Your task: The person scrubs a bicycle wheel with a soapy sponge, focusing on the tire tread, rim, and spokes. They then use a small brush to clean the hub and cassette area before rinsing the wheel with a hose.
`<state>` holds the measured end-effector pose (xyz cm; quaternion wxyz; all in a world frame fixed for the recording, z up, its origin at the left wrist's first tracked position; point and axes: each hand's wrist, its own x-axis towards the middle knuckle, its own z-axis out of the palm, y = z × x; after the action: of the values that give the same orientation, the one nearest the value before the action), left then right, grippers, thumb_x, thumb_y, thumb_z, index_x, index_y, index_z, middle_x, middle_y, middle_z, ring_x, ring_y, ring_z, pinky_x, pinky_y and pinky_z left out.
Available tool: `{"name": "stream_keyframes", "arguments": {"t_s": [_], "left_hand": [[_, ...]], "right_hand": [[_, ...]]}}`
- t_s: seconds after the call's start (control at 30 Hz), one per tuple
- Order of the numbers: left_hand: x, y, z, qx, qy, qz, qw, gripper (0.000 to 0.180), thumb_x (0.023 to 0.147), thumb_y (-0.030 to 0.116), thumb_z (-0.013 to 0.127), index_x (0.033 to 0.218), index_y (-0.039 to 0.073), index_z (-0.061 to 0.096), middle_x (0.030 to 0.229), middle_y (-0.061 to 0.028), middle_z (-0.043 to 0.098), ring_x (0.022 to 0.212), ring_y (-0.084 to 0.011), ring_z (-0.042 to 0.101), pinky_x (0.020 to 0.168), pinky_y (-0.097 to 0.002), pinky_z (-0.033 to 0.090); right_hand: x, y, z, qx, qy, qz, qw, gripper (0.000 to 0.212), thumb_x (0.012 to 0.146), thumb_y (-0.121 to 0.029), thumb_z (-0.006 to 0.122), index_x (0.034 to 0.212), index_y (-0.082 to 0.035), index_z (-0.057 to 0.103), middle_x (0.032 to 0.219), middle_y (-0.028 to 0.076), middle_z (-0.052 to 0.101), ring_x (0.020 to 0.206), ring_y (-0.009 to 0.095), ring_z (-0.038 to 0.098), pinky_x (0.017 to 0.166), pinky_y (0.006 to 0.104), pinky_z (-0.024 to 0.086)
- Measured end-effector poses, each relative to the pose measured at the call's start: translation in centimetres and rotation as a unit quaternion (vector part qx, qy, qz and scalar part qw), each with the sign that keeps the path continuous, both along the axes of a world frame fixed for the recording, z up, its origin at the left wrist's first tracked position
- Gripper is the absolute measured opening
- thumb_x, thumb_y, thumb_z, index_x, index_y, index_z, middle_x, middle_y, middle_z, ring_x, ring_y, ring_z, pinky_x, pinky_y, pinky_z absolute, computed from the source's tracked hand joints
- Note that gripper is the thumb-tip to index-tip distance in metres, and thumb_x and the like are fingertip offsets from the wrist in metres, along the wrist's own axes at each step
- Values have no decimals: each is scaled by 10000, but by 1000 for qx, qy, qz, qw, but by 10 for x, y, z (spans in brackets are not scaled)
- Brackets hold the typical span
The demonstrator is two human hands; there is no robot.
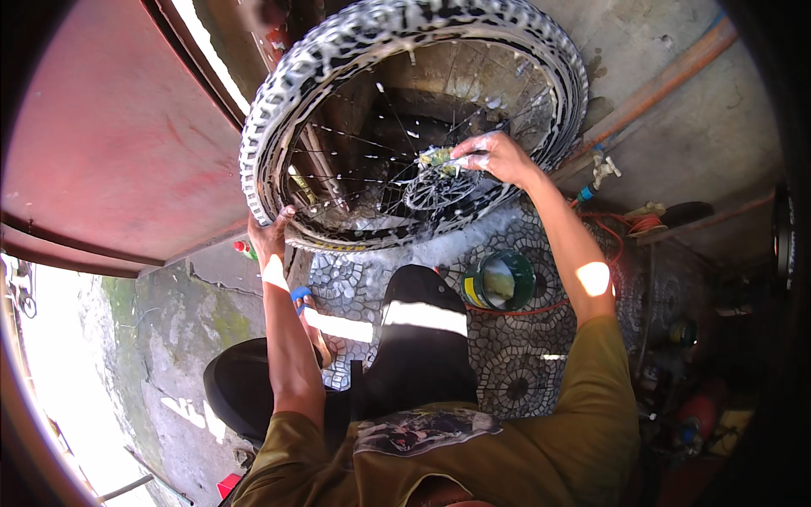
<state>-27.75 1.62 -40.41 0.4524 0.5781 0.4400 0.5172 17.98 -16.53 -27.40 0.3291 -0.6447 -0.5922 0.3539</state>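
A bicycle wheel (279, 110) with a knobby black tyre, covered in white suds, tilts in front of me. My left hand (270, 237) grips the tyre and rim at the wheel's lower left, fingers wrapped round it. Near the hub, my right hand (498, 159) is closed on a soapy yellow-green sponge (437, 159), pressed against the hub and spokes. Just below the sponge is a disc brake rotor (435, 193), fixed at the hub. Suds cling to the spokes and to my right fingers.
A green bucket (525, 283) with soapy water stands on the patterned stone floor (515, 372), beside a red hose (617, 245). On the right wall is a tap (603, 169) with a blue fitting. A red metal panel (110, 127) rises at left, with a bottle (245, 249) near its base.
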Motion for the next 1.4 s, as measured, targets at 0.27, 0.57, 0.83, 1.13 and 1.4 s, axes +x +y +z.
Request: {"name": "stream_keyframes", "arguments": {"t_s": [0.27, 0.57, 0.83, 1.13, 1.4], "left_hand": [[57, 15, 224, 371, 384, 109, 839, 849, 695, 550, 985, 1277, 0, 703, 1110, -211, 767, 1008, -327, 749, 902, -423, 589], [174, -2, 308, 481, 413, 92, 768, 797, 777, 550, 919, 1384, 103, 659, 1257, -146, 705, 1231, -367, 628, 1079, -511, 472], [168, -76, 132, 360, 283, -208, 864, 433, 886, 207, 838, 1259, 78, 660, 1072, -155, 677, 1000, -381, 698, 875, -483, 594], [191, -72, 91, 139, 292, -315, 892, 442, 901, 226, 828, 1312, 109, 716, 1084, -208, 784, 990, -420, 758, 880, -484, 592], [217, -46, 86, 66, 434, -372, 818, 412, 909, 319, 776, 1290, 162, 768, 1127, -232, 774, 1066, -414, 752, 974, -502, 603]], "right_hand": [[-28, -8, 6, 62, -146, -51, 986, 219, 943, -1, 662, 1092, -45, 817, 1097, 135, 818, 1030, 298, 777, 941, 388, 589], [-49, 17, -2, 136, -116, -41, 983, 228, 913, 98, 613, 1020, -1, 788, 1093, 126, 802, 1025, 313, 757, 967, 408, 578], [-48, 27, 44, -59, -275, 62, 957, 343, 907, -195, 697, 1218, -89, 794, 1151, 212, 784, 1170, 388, 726, 1024, 462, 561], [-55, 12, 13, -48, -361, 6, 931, 573, 875, -346, 828, 1400, -147, 717, 1480, 182, 647, 1288, 385, 667, 1071, 485, 540], [-41, -9, 8, 119, -224, -59, 965, 349, 935, -259, 795, 1240, -94, 756, 1251, 160, 722, 1125, 306, 728, 949, 446, 574]]}}
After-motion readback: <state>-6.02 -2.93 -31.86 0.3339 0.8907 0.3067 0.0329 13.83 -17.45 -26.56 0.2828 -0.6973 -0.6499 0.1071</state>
